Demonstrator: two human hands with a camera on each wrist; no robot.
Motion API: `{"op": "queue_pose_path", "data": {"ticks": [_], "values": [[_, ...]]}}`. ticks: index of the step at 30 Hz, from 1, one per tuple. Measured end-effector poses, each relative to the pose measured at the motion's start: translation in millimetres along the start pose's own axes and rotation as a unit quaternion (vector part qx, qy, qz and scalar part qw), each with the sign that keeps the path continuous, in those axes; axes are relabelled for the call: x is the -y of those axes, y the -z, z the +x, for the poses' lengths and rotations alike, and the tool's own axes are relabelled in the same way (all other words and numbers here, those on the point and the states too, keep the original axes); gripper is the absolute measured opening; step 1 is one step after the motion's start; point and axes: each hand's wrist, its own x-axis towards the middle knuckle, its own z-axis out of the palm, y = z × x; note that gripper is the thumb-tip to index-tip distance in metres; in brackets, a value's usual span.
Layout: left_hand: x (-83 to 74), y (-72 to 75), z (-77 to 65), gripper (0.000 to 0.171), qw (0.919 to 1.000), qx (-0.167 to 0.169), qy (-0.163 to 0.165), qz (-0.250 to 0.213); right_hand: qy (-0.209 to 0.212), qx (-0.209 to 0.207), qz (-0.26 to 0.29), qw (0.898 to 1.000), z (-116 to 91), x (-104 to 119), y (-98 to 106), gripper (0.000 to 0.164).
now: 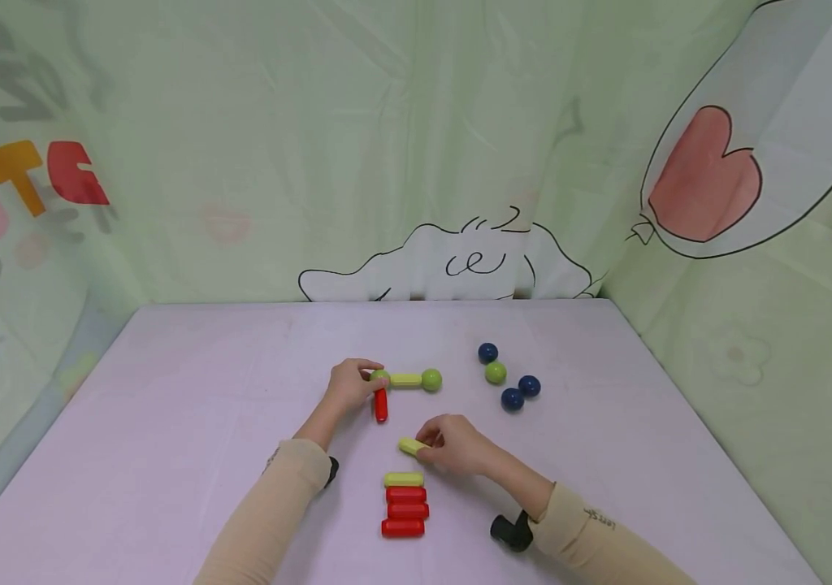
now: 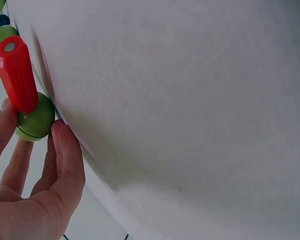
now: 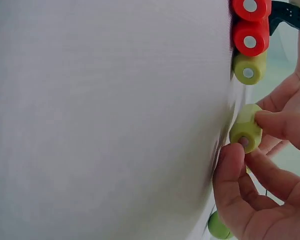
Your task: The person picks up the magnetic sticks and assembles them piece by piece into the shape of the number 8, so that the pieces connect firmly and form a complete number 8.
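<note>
In the head view my left hand (image 1: 348, 383) grips a green ball (image 2: 37, 120) between thumb and fingers. A red toy rod (image 2: 17, 75) with a metal disc in its end joins that ball and points toward the body. From the same ball a yellow-green rod (image 1: 406, 379) runs right to a second green ball (image 1: 431, 379). Lower and to the right, my right hand (image 1: 456, 445) pinches a loose yellow-green rod (image 3: 247, 117) by one end, close over the table. Its far end points left, and a metal disc shows in the near end.
Below the hands, another yellow-green rod (image 1: 404, 479) lies in a stack-like row with three red rods (image 1: 405, 511). Three blue balls (image 1: 487, 352) and a green ball (image 1: 495, 373) sit at the right on the pale table (image 1: 189, 390). Printed curtains (image 1: 387, 146) hang behind it.
</note>
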Motion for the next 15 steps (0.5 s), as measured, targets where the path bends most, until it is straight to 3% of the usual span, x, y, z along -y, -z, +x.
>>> {"op": "queue_pose_path", "data": {"ticks": [6, 15], "values": [[0.6, -0.4, -0.3, 0.03, 1.0, 0.0, -0.004, 0.003, -0.074, -0.036, 0.058, 0.995, 5, -5, 1, 0.015], [0.9, -0.7, 0.4, 0.03, 1.0, -0.001, -0.003, 0.0, -0.128, -0.092, 0.081, 0.984, 13, -15, 8, 0.017]]}}
